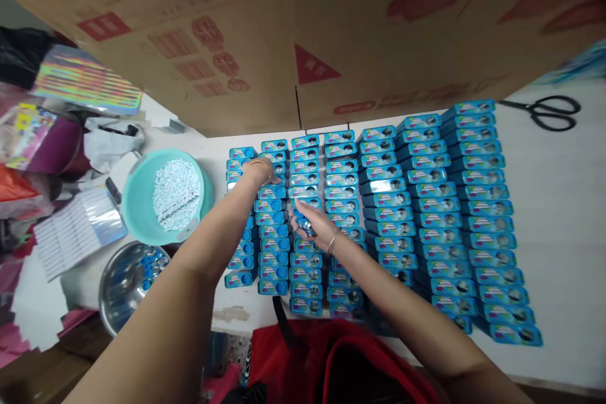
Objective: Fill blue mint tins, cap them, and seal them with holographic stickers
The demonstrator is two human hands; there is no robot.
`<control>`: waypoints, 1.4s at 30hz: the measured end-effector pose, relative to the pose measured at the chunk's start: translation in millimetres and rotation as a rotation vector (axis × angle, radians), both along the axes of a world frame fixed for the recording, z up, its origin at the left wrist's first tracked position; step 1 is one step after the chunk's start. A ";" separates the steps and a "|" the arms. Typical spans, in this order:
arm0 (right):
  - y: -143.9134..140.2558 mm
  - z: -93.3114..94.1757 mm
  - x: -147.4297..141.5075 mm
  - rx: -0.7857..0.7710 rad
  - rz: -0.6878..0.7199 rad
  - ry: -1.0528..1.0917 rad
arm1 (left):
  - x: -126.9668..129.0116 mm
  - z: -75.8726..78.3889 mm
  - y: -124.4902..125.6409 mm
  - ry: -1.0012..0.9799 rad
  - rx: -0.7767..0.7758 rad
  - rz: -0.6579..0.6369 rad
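Rows of blue printed boxes (433, 203) stand on the table, each with a round spot near one end of its top. In several right-hand columns the spot looks silvery; in the leftmost columns it looks plain blue. My left hand (261, 170) reaches down onto the second column from the left, fingers bent together at a box top; what they pinch, if anything, is hidden. Over the third column, my right hand (316, 225) is cupped, palm up, around several small round blue-and-silver pieces (304, 223). A bracelet circles each wrist.
Left of the boxes sit a turquoise basin (204, 184) of small white pieces and a steel bowl (106, 290) with blue pieces. A large cardboard box (265, 95) walls the back. Black-handled scissors (552, 112) lie at the far right. Papers and bags crowd the left edge.
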State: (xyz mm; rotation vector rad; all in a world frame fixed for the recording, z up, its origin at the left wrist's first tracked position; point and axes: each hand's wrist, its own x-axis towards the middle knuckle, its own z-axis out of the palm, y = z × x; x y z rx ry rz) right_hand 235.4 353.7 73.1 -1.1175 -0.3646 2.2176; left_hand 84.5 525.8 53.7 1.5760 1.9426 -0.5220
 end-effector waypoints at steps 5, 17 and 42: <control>-8.3 3.8 0.2 -0.065 -0.004 0.044 | 9.7 26.3 -8.7 0.186 -0.116 -0.099; 12.6 -4.7 -4.6 -0.150 -0.121 0.035 | 14.5 40.7 -123.4 -0.755 0.328 -0.108; 26.8 -8.5 21.0 -0.072 -0.252 0.176 | 8.5 41.0 -64.6 -0.667 0.273 -0.307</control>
